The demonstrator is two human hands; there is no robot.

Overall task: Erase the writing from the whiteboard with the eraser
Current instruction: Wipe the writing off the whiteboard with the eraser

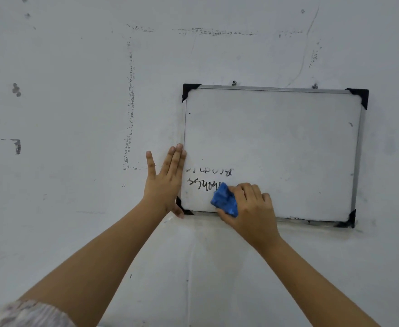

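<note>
1. Wiping was the step in hand: the right hand [250, 206] gripped a blue eraser [225, 201], fingers curled over its back, and pressed it flat on the whiteboard [276, 142], low and just left of its knuckles.
2. The left hand [166, 182] was open, fingers straight and spread, palm flat against the board's left edge and the wall [75, 114], so it looked like it was steadying the frame.
3. Two lines of black writing [208, 178] were left, sitting between the two hands, up and to the left of the eraser. The lower line's end touched the eraser's top corner.
4. To do it well, I'd say keep the eraser's face flat, push firmly leftward over the lower line, then go up a row for the fainter one. Overlapping passes beat scrubbing, since half-wiped ink smears.
5. Surface-wise, the board above and to the right of the eraser hand was clean apart from a few specks.
6. The wall was pale and scuffed, with dark marks above the left hand.
</note>
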